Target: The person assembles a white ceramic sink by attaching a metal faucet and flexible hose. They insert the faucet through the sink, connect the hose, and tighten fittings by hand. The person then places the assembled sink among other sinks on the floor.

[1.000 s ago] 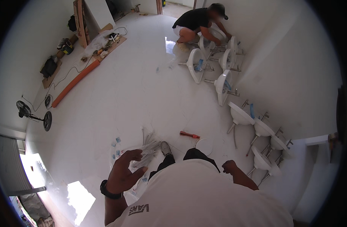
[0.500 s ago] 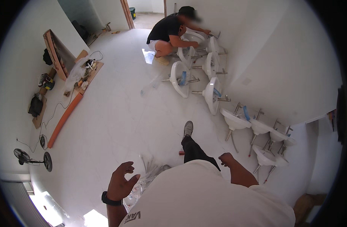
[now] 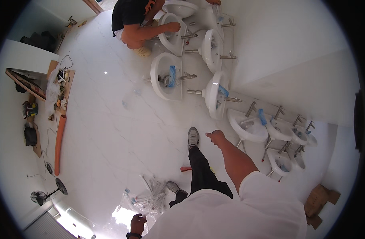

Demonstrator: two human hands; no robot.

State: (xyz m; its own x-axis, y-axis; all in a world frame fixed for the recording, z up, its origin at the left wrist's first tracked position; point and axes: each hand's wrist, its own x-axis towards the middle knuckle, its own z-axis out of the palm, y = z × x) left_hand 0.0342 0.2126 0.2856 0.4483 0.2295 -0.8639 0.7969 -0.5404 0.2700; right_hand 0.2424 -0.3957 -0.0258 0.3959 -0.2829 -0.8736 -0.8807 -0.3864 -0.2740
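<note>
My right hand [image 3: 216, 138] is stretched forward over the floor with its fingers curled in, and nothing shows in it. Closest to it are a white washbasin [image 3: 246, 128] with a metal tap and blue packet at its back, and another basin [image 3: 209, 95] tipped on its side. My left hand [image 3: 138, 224] hangs low by my body, its fingers loosely bent and holding nothing visible. Beside it on the floor lies a pile of white hoses [image 3: 154, 194] in clear plastic. A further basin [image 3: 154, 77], also on its side, holds a blue packet.
A crouching co-worker [image 3: 128, 20] has a hand at a basin [image 3: 165, 34] ahead. Several basins [image 3: 279, 129] stand at the right wall. A red object [image 3: 185, 169] lies by my leg. Leftward are an orange pipe [image 3: 60, 145], a board with tools [image 3: 69, 91] and a fan [image 3: 49, 192].
I have stepped forward, so the basins and co-worker appear nearer. My right arm has swung forward, while my left hand has dropped back toward the lower edge.
</note>
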